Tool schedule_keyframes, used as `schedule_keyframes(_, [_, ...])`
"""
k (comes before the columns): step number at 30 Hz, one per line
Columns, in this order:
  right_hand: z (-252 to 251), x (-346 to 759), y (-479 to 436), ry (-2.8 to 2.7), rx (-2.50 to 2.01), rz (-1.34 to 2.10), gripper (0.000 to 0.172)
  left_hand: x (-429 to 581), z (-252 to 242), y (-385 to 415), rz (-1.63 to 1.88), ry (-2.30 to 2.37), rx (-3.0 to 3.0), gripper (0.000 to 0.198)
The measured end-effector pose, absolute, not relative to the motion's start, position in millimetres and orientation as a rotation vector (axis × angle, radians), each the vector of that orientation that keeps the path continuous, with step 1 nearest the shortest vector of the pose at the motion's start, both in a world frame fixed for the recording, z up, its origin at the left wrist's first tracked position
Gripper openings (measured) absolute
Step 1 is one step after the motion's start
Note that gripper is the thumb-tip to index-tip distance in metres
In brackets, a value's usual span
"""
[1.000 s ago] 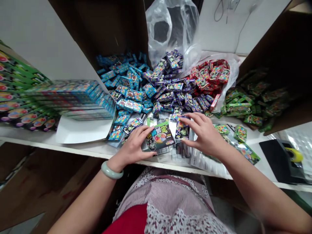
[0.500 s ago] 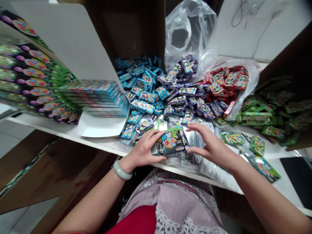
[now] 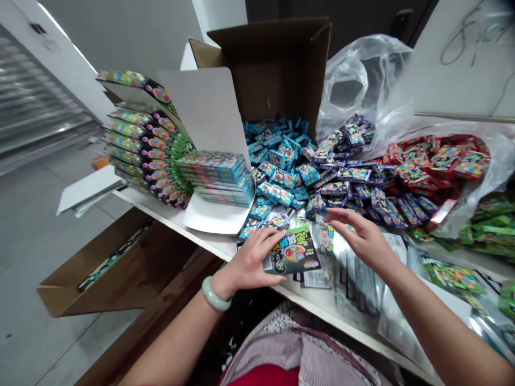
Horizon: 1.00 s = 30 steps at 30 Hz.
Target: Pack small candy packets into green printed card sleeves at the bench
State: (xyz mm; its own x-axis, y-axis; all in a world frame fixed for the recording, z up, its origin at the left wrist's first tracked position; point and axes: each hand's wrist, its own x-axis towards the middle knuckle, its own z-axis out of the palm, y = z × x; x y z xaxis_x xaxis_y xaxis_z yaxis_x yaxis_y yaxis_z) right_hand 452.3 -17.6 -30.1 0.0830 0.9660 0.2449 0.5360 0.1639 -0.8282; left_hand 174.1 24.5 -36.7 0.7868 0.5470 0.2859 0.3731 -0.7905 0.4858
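My left hand (image 3: 253, 260) is closed round the left end of a flat black-and-green printed box (image 3: 295, 252), holding it tilted over the table's front edge. The box shows colourful round pictures and large lettering. My right hand (image 3: 360, 236) reaches to the right of and above the box, its thumb and forefinger stretched out and slightly apart. Its fingertips are at the near edge of a heap of small purple packets (image 3: 336, 187); whether they touch one is too blurred to tell. Small blue packets (image 3: 279, 193) lie to the left of the purple ones.
Stacked boxes (image 3: 217, 177) sit in an open white carton (image 3: 209, 107), beside a fanned stack of black-and-green boxes (image 3: 161, 155). A cardboard box (image 3: 277, 75) stands behind. Red packets (image 3: 438, 161) lie in a clear bag; green packets (image 3: 494, 225) and plastic sleeves (image 3: 358, 279) lie right.
The view has swung left, showing more floor. My right hand has moved from beside the box's right end up to the purple packets. My left hand still holds the box.
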Motion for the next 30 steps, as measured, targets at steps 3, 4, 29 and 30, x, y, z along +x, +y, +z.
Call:
schedule_keyframes(3, [-37.6,425.0,45.1,-1.774,-1.516,0.460,0.019,155.0,-30.4,23.9,0.597,0.754,2.578,0.098])
schedule_keyframes(4, [-41.0,413.0,64.1,-1.851,-1.535,0.379,0.020,150.7,-30.5,22.7,0.616,0.786,2.575,0.099])
schedule_keyframes(29, [34.2,494.0,-39.1,-1.502,-1.448,0.883,0.050,177.4,-36.0,31.3,0.668,0.638,2.698,0.093])
schedule_keyframes(30, [34.5,491.2,-40.6,-1.503,-1.475,0.849,0.044,181.5,-35.0,30.2,0.667,0.614,2.710,0.092])
